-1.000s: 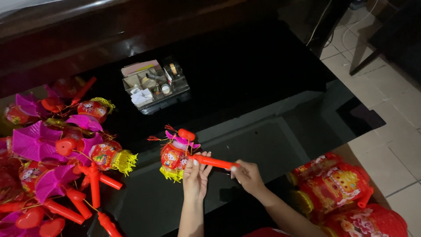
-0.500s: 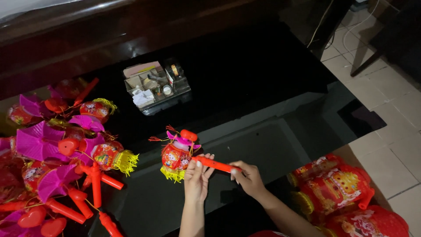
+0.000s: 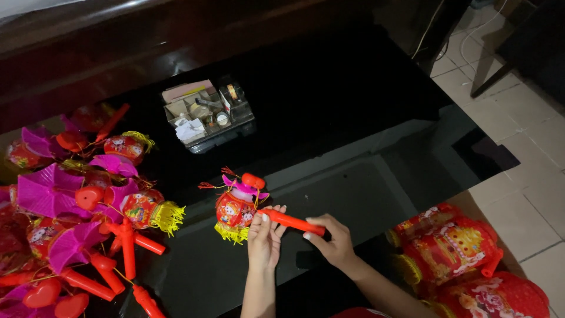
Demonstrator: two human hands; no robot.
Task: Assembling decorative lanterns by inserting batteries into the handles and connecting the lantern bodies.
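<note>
Right hand: the right hand (image 3: 333, 242) has its fingers closed round the near end of the red plastic handle stick (image 3: 291, 222), thumb on top
Left hand: the left hand (image 3: 264, 238) lies with fingers stretched out, mostly straight, against the stick's far end and the lantern's side; it steadies more than it grips
Lantern: the small round red toy lantern with a yellow fringe and pink top frill (image 3: 236, 207) rests on the black glass table (image 3: 353, 118), just ahead of both hands, joined to the stick
Handling: it looks light and hollow, thin plastic and paper that would crush or tear under a squeeze; the fringe and frill are flimsy. The stiff stick is the sound place to hold, with a soft touch on the body
Left side: a heap of like lanterns with pink fans and red sticks (image 3: 88, 206) lies on the table, well apart from the hands
Right side: larger red printed lanterns (image 3: 459, 259) sit low beside the table
Far: a clear plastic organiser box of small oddments (image 3: 206, 115) stands further back on the glass
</note>
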